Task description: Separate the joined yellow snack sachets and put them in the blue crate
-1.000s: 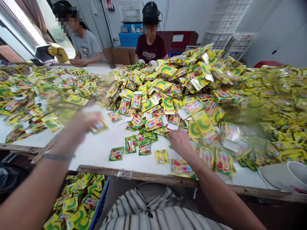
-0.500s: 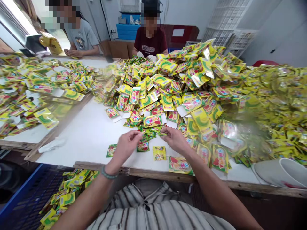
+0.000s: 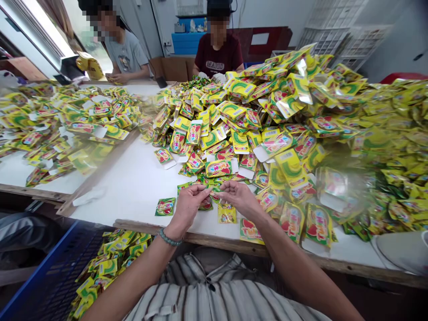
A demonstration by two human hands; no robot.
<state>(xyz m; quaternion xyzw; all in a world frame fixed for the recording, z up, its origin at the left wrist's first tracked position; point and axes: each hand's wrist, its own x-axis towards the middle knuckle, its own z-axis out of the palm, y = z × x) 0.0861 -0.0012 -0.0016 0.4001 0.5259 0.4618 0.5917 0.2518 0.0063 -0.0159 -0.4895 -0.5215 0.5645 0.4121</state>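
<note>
My left hand [image 3: 190, 203] and my right hand [image 3: 239, 198] face each other low over the table, fingertips pinched and almost meeting. Between them is a small green sachet [image 3: 216, 190], partly hidden by the fingers. Beneath and behind lies a little heap of green sachets [image 3: 202, 180]. A single green sachet [image 3: 165, 207] rests flat left of my left hand. Just below my right fingertips lies a yellow sachet [image 3: 227, 214]. A larger yellow-green packet [image 3: 249, 229] is at the table edge, partly covered by my right forearm.
A tall pile of yellow candy boxes [image 3: 240, 89] rises ahead, with more packets [image 3: 401, 133] at right. A wooden strip [image 3: 96, 174] divides the table. A blue crate [image 3: 50, 272] of packets stands below left, a white bucket [image 3: 403, 252] at right. Two people sit opposite.
My hands have come together, the left moving right and inward until the fingertips nearly meet at the sachet. The view has shifted slightly, so the table appears further right.
</note>
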